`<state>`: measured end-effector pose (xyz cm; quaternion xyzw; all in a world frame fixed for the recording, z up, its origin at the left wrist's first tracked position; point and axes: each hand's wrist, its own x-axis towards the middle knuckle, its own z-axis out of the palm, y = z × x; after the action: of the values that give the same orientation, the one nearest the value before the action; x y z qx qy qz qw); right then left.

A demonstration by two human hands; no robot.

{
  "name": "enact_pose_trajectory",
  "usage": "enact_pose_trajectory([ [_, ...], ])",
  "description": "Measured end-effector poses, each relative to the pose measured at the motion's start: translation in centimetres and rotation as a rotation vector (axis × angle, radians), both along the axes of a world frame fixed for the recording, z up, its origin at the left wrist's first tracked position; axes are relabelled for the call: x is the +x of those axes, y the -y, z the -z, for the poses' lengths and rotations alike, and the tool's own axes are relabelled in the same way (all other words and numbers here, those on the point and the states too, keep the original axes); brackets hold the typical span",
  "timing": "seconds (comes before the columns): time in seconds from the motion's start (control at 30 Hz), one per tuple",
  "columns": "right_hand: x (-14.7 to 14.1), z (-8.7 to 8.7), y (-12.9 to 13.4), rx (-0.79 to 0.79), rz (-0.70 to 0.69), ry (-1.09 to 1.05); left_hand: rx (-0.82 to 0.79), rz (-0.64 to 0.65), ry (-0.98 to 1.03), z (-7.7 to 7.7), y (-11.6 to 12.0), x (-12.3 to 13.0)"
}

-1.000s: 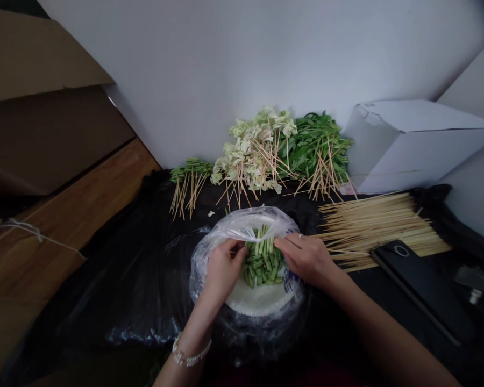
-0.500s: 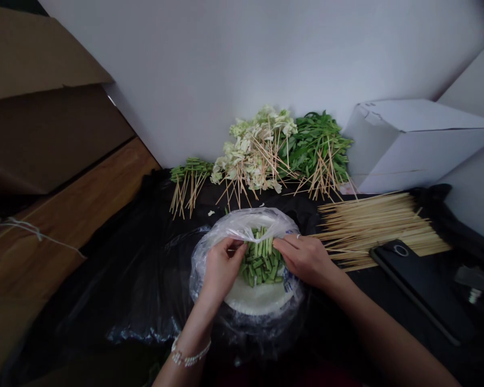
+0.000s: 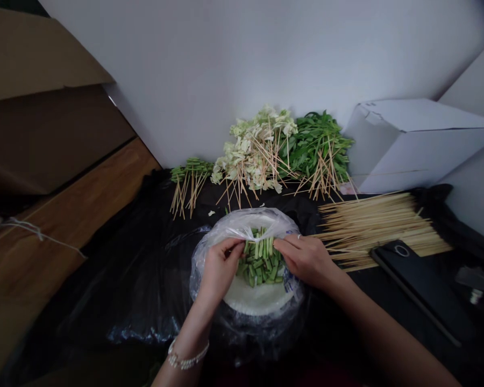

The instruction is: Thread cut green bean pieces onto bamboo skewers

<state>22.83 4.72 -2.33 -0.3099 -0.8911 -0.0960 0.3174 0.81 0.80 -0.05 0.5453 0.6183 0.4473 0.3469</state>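
Observation:
Cut green bean pieces [image 3: 262, 269] lie heaped in a round white bowl [image 3: 258, 302] lined with a clear plastic bag [image 3: 213, 236]. Above the heap, several pieces stand side by side in a row [image 3: 264, 247] between my two hands. My left hand [image 3: 221, 266] is closed in a pinch at the left end of this row. At its right end, my right hand [image 3: 308, 258], with a ring on one finger, pinches with thumb and forefinger. Whether a skewer runs through the row cannot be made out.
Bare skewers [image 3: 383, 228] lie in a pile at right, beside a black phone [image 3: 417, 285]. Along the wall rest skewered green beans [image 3: 191, 172], pale leafy pieces [image 3: 252, 150] and green leaves [image 3: 320, 140]. A white box [image 3: 411, 145] stands right; black plastic sheeting [image 3: 145, 269] covers the surface.
My left hand and wrist have shifted very slightly to the left. My right hand and the row of bean pieces stay almost where they were.

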Motion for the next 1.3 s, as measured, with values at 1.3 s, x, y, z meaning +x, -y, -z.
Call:
enact_pose_trajectory([
  [1.3, 0.9, -0.1, -0.8, 0.05, 0.085, 0.039, -0.048, 0.149, -0.485, 0.8, 0.0, 0.4],
])
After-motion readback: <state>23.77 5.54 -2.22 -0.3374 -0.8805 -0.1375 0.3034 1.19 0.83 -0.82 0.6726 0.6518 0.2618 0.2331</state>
